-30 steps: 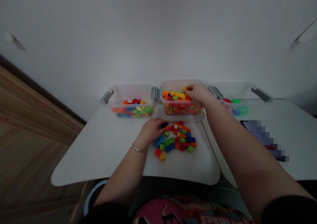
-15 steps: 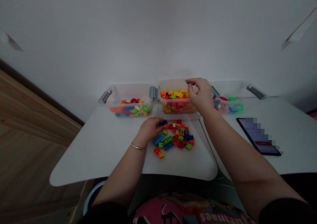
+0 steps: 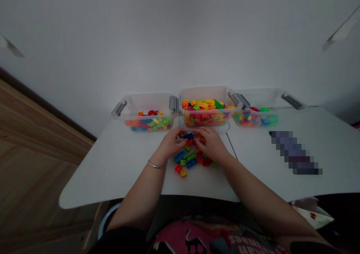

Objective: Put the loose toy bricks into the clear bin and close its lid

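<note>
My left hand [image 3: 172, 143], with a silver bangle on the wrist, curls its thumb and fingers around the left end of a dark blue brick [image 3: 189, 136]. Facing it, my right hand [image 3: 210, 143] arches over the loose pile, fingers and thumb apart, close to the blue brick and some red and orange bricks [image 3: 200, 138]. Its palm hides part of the pile. Nearer me lie a long blue brick [image 3: 180, 156], a green brick [image 3: 191, 156], another blue brick [image 3: 191, 163], a small orange-red brick [image 3: 178, 168] and a yellow one [image 3: 183, 174].
Three clear boxes with grey clips stand along the wall: a left box [image 3: 149, 98], a middle box [image 3: 206, 92] and a right box [image 3: 264, 94], all holding colourful plastic pieces. A pixelated tablet [image 3: 295, 153] lies at right on the white table [image 3: 118, 171].
My right hand has come down from the middle box to the pile, beside my left hand. The dark blue brick has shifted slightly right with my left hand.
</note>
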Motion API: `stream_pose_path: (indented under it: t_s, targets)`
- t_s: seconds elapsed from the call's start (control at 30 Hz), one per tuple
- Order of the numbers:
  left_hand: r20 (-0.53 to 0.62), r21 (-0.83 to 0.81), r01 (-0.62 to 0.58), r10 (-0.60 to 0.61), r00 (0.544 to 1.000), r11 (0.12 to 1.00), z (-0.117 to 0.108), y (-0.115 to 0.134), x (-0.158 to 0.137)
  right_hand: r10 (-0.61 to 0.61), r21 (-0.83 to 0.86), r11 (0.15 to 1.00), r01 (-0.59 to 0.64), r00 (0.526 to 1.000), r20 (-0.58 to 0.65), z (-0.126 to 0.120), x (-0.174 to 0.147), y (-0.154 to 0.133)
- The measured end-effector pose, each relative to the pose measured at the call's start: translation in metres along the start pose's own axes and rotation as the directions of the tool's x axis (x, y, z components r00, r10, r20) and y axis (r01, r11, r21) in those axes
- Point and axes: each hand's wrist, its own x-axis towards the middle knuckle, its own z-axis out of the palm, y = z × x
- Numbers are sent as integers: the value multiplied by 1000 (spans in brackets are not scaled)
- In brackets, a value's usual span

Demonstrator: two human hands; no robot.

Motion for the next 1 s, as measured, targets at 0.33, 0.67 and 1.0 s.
stream_pose_path:
  t_s: [0.33, 0.67, 1.0]
  targets:
    - [84, -19, -48, 49, 995, 999, 3, 1, 1, 73, 28, 997, -77, 992, 99, 8, -9, 14]
    - [102, 129, -72, 59, 993, 989, -2, 2, 0, 174, 148, 978, -146, 963, -203, 0, -5, 13]
    - [194, 185, -125, 89, 977, 975, -3, 0, 1, 215, -50, 960, -275, 842, -495, -72, 57, 34]
